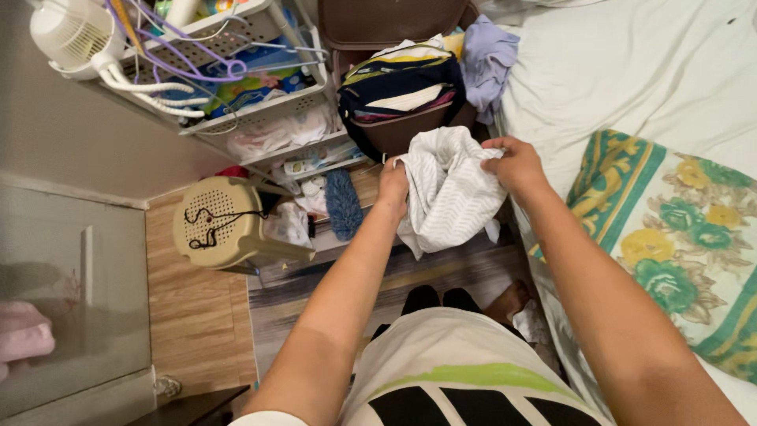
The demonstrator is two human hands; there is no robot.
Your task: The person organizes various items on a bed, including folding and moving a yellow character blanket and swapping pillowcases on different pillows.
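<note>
White striped cloth [448, 192] hung betw both hands, just in front of the brown laundry basket [394, 24]. L hand [393, 187] pinched its left edge, R hand [516, 164] gripped the upper right corner; long axis ran downward.

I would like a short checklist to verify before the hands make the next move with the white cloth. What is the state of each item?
1. Left hand grips the white cloth at its upper edge: ok.
2. Right hand grips the opposite upper corner: ok.
3. Cloth spread flat between the hands: not ok, it hangs bunched.
4. Cloth hangs free of the floor: cannot tell.
5. Bed has bare surface beside the right hand: ok.
6. Brown basket has room: not ok, clothes are heaped over it.
</note>
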